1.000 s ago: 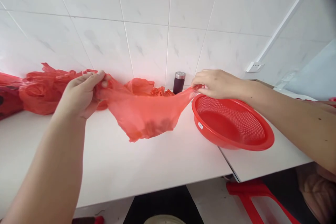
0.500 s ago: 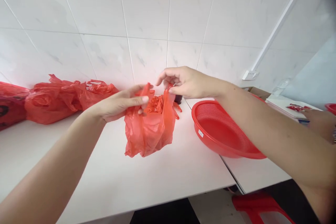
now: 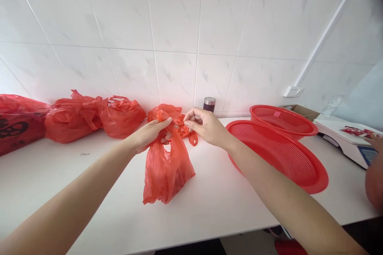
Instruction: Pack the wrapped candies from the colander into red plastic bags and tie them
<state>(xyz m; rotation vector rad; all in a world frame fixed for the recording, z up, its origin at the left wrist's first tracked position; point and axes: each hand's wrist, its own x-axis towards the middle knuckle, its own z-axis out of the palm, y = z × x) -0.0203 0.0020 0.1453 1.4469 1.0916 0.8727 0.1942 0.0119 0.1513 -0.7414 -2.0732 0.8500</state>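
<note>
A thin red plastic bag hangs above the white table, its top bunched in my left hand, whose thumb and fingers close round it. Just right of the bag's top, my right hand has its fingers curled into a pinch beside crumpled red plastic; whether anything is between the fingertips I cannot make out. Behind my hands lies another red plastic bag near the wall, partly hidden.
Several filled red bags line the wall on the left. A dark bottle stands behind my right hand. Two red baskets are on the right, then a white scale with red packets. Another person's hand is at the right edge.
My left hand has gathered the bag's top, and the bag hangs narrower and lower. My right hand has let go of the bag's handle. The view has shifted, showing the bottle and scale more fully.
</note>
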